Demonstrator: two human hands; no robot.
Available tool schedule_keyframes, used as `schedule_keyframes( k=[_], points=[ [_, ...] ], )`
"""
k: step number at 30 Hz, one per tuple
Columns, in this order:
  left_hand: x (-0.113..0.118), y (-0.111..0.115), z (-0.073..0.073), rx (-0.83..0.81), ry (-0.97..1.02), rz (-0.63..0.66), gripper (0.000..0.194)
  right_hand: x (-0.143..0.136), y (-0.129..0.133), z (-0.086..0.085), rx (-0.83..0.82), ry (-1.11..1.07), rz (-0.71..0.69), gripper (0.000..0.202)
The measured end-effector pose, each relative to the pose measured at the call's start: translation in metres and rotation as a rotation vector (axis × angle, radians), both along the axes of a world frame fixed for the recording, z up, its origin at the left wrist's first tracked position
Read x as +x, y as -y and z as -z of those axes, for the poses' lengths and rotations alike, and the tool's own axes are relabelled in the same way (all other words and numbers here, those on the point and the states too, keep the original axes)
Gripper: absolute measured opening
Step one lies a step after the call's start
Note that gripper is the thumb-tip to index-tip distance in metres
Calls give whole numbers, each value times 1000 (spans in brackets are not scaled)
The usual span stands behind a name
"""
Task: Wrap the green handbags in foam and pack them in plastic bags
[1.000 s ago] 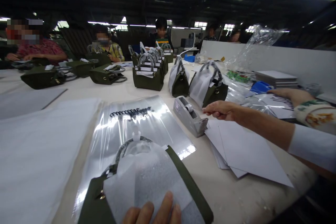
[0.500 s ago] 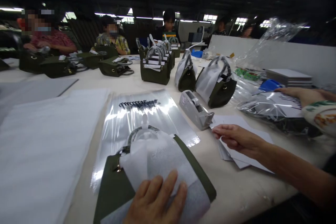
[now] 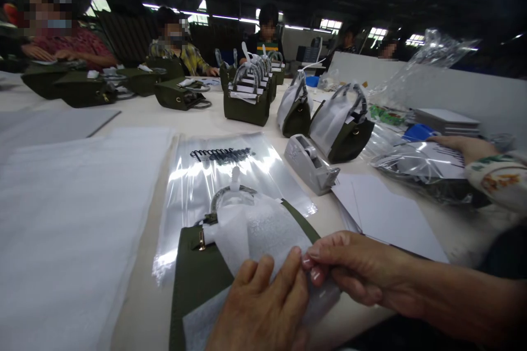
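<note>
A dark green handbag (image 3: 201,274) lies at the front centre, partly wrapped in white tissue paper (image 3: 263,225), its looped handle pointing away. My left hand (image 3: 263,301) lies on the tissue with its fingers apart, pressing it against the bag. Beside its fingertips, my right hand (image 3: 349,266) is pinched low over the tissue; whatever is between its fingers is too small to make out. A grey tape dispenser (image 3: 310,164) stands behind my right hand, near a stack of white cards (image 3: 387,208).
Clear printed plastic bags (image 3: 230,170) lie behind the handbag, white sheets (image 3: 78,219) at left. Tissue-wrapped handbags (image 3: 346,126) stand beyond the dispenser. At right, another person's hand (image 3: 465,145) rests on a plastic-covered bag (image 3: 428,167). Several people sit across the table.
My right hand has moved from the tape dispenser down and left to the tissue beside my left hand. The handbag appears slightly farther right, my left hand still on it.
</note>
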State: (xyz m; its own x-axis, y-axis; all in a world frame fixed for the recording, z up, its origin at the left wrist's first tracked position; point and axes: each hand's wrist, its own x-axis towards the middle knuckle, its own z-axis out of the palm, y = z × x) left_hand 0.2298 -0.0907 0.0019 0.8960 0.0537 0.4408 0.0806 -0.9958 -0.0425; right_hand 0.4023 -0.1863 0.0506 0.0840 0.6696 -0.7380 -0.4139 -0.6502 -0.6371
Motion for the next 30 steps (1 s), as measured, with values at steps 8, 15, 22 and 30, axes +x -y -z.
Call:
schedule_keyframes(
  k=[8,15,22,30],
  points=[
    [-1,-2,-2,-224,-59,11,56,-14,12,-16,-45,98,139,25],
    [-3,-3,-10,-158,-190,63,46,-23,37,-17,-159,-44,380,26],
    [-2,1,-15,-106,-228,46,41,1,48,-17,312,586,-36,27],
    [-2,0,-19,-96,-273,68,39,27,44,16,1199,1516,-726,38]
  ],
)
